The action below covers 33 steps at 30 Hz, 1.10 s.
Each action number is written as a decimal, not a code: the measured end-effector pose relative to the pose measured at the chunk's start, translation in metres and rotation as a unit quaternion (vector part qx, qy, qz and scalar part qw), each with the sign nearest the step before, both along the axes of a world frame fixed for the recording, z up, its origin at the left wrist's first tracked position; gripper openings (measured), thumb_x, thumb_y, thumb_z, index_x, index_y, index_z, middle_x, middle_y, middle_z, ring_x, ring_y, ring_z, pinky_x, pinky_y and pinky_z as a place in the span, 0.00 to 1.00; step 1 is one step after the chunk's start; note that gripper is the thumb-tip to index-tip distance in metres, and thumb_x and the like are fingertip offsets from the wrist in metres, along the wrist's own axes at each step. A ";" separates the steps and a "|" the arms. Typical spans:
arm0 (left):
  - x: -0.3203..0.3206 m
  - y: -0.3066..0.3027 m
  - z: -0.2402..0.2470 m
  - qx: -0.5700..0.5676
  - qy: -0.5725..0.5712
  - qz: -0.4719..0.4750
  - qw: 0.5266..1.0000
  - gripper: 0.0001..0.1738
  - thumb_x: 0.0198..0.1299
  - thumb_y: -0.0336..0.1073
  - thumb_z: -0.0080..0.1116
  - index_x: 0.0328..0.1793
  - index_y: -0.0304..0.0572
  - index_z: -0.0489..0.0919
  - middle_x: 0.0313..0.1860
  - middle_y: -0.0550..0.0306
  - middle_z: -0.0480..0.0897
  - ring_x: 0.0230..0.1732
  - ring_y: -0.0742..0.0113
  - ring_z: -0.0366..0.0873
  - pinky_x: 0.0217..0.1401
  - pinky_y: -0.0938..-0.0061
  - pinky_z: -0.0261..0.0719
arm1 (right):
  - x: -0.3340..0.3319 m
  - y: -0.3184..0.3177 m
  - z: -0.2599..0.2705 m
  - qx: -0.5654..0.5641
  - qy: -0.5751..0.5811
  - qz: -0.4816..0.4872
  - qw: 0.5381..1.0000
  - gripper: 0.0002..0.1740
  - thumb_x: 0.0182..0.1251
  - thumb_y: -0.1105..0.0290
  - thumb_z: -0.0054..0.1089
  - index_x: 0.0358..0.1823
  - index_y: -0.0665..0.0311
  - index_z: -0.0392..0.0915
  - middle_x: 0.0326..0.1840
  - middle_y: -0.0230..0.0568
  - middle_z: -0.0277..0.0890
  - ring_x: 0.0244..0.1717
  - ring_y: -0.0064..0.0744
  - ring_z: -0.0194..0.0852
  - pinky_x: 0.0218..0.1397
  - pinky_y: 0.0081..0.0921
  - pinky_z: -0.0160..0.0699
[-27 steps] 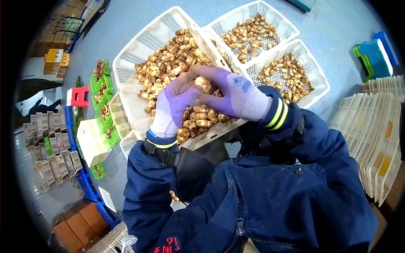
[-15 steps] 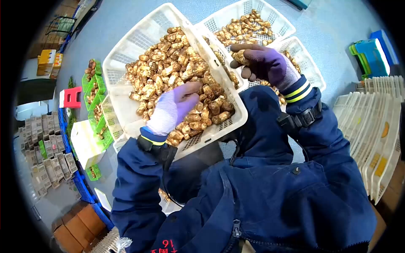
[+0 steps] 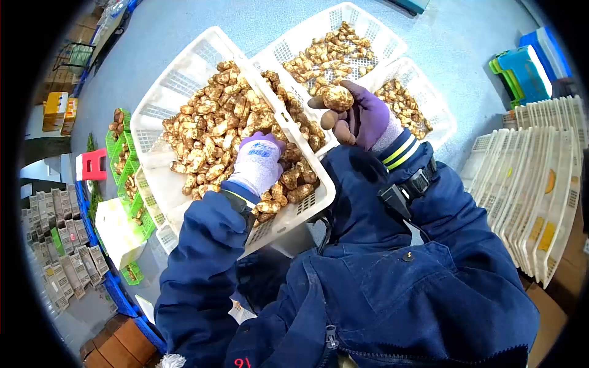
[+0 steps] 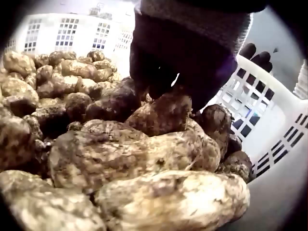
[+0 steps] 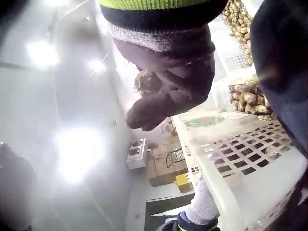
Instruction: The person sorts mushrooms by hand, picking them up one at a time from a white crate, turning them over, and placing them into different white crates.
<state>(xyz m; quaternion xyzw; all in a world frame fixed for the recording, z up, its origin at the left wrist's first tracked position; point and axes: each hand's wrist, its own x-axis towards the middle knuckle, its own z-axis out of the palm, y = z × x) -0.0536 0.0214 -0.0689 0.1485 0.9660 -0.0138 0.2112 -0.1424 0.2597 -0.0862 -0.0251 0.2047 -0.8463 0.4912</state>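
Purple-gloved, my right hand (image 3: 362, 113) holds a lumpy brown-and-cream tuber-like piece (image 3: 337, 98) between thumb and fingers, raised beside the large white basket (image 3: 156, 132). The right wrist view also has this piece (image 5: 147, 82) in the dark-looking glove. My left hand (image 3: 256, 162) reaches down into the heap of similar pieces (image 3: 211, 110) filling that basket. Its fingertips are hidden in the head view. In the left wrist view, the left hand's dark fingers (image 4: 192, 67) pinch a brown piece (image 4: 163, 113) on top of the heap.
Two smaller white baskets, one behind (image 3: 383, 46) and one to the right (image 3: 445, 122), hold similar pieces. Stacked white crates (image 3: 527, 190) stand at the right. On the left are green baskets (image 3: 116, 144), a red stool (image 3: 92, 165) and a white box (image 3: 116, 230).
Both hands were together around one piece; then they parted. My right hand moved right and now holds up a piece; my left hand has reached down into the heap.
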 end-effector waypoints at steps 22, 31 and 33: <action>0.088 -0.129 0.017 0.372 0.072 0.397 0.836 0.29 0.71 0.52 0.53 0.64 0.32 0.74 0.51 0.46 0.84 0.54 0.55 0.81 0.56 0.66 0.78 | 0.018 0.033 0.019 0.187 0.088 -0.042 0.978 0.30 0.80 0.52 0.35 0.61 0.71 0.74 0.38 0.49 0.84 0.24 0.30 0.79 0.29 0.22 0.76; 0.127 -0.125 0.024 0.099 -0.143 0.255 0.951 0.47 0.54 0.43 0.71 0.79 0.44 0.60 0.75 0.21 0.56 0.64 0.37 0.74 0.63 0.60 0.76 | 0.013 0.033 0.002 0.102 -0.004 -0.029 0.994 0.37 0.80 0.46 0.33 0.67 0.76 0.67 0.38 0.51 0.84 0.22 0.32 0.76 0.24 0.23 0.73; 0.144 -0.144 0.015 0.111 -0.084 0.186 0.973 0.44 0.54 0.39 0.72 0.77 0.46 0.65 0.74 0.27 0.62 0.49 0.52 0.81 0.53 0.65 0.80 | 0.009 0.035 -0.010 0.165 0.004 -0.036 0.986 0.35 0.80 0.47 0.36 0.67 0.74 0.67 0.43 0.54 0.83 0.25 0.34 0.77 0.27 0.25 0.76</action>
